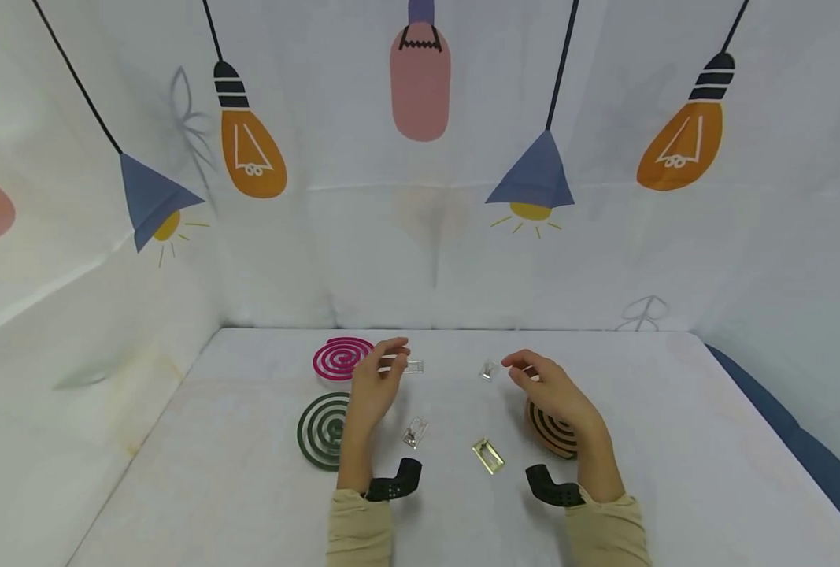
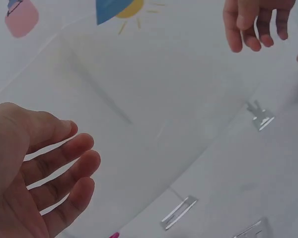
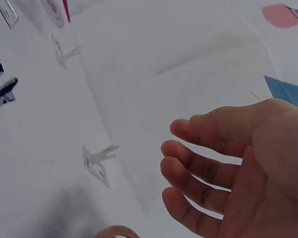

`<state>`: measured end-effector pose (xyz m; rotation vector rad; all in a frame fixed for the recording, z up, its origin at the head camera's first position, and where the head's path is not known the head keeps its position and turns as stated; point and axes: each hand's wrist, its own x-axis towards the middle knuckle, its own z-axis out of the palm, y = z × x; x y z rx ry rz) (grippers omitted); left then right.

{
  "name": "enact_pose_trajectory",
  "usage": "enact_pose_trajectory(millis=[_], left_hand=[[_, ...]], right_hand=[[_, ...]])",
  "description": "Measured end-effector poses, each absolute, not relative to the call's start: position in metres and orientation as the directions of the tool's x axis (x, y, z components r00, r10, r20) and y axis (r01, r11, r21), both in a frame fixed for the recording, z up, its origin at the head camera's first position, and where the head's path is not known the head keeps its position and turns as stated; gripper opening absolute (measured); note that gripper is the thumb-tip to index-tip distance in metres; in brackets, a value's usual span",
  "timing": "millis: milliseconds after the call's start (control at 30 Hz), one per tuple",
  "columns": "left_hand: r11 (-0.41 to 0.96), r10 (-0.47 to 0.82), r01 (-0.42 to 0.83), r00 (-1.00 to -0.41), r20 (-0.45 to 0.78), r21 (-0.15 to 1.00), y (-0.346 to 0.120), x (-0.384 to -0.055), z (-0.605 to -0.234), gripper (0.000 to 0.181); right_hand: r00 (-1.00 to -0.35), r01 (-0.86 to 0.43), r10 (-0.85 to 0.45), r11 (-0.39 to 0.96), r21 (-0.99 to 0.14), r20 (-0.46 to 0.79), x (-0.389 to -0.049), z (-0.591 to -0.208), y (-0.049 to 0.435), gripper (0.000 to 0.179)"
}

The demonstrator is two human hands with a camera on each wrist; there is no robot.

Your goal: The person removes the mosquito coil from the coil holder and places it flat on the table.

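My left hand (image 1: 375, 390) hovers above the table's left half with fingers loosely bent, holding nothing. Under and beside it lie a pink spiral coil (image 1: 342, 358) and a dark green spiral coil (image 1: 323, 429), each partly covered in the head view. My right hand (image 1: 554, 390) is likewise empty, its fingers relaxed, above a brown and black spiral coil (image 1: 556, 433) that it partly hides. A small silver stand with upright prongs (image 3: 94, 163) stands just left of the right fingertips. Another silver stand (image 2: 179, 213) lies near the left hand.
Between the forearms are another silver stand (image 1: 415, 432) and a gold rectangular stand (image 1: 480, 447). The white table (image 1: 235, 472) meets a printed cloth backdrop (image 1: 363, 252) at its far edge. Black wrist mounts (image 1: 394, 482) sit on both wrists.
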<state>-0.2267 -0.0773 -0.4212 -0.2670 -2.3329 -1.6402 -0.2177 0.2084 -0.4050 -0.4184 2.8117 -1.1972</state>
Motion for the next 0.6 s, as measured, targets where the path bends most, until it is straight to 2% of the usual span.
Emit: enact_pose_trajectory(millis=[200,433,600], left_hand=[[0.374,-0.137,0.241,-0.941,0.31,0.896,-0.104,-0.223,-0.419,0.025],[0.402,-0.144,0.242,-0.936,0.322,0.883,-0.112,-0.22,-0.414,0.024],[0.375,-0.139,0.192,-0.956,0.26,0.907,-0.112,-0.216,-0.411,0.025]], right_hand=[[-0.946,-0.253,-0.32,0.624,-0.739,0.053,-0.219,-0.405,0.184,0.023],[-0.927,-0.302,-0.368,0.604,-0.738,0.079,-0.221,-0.41,0.164,0.022],[-0.918,-0.324,-0.386,0.606,-0.727,0.088,-0.219,-0.411,0.155,0.022]])
